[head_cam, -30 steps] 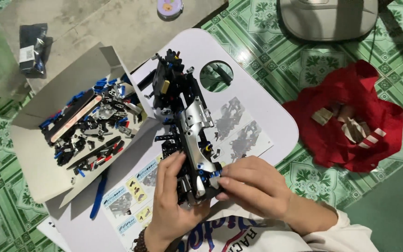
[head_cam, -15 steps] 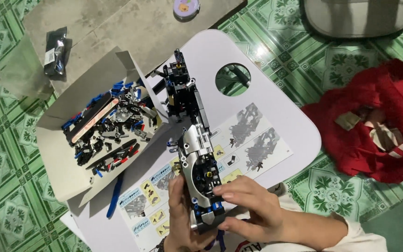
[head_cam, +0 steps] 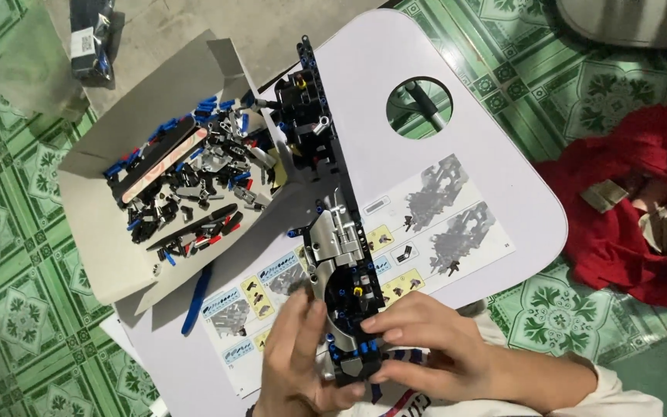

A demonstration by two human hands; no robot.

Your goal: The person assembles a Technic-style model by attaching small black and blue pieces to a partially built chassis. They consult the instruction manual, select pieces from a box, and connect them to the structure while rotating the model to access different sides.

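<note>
- Holding the model (head_cam: 333, 232) at its near end, your two hands keep it over the table (head_cam: 457, 54).
- Your left hand (head_cam: 296, 357) has its fingers laid flat and close together on the left side of the model, the palm cupped under it.
- Your right hand (head_cam: 424, 349) wraps the right side; its thumb and fingers are pinching the black and blue end of the model.
- The model is long and thin, black with a silver part in the middle and small blue pins. It stretches away from you, from your hands up to the far part of the table.
- It lies over the booklet (head_cam: 395, 247), which is spread open on the table with grey drawings and yellow and blue squares.
- The box (head_cam: 102, 224) sits just left of the model, open, with many small black, blue, red and grey parts (head_cam: 194, 185) inside.
- A blue stick (head_cam: 196, 300) lies on the table near the box, by the booklet's left edge.
- The table has a round hole (head_cam: 418, 108) to the right of the model's far end.
- A red cloth (head_cam: 634, 216) lies on the green floor (head_cam: 9, 255), well apart on your right.
- A dark bag (head_cam: 93, 38) lies far off at the top left.
</note>
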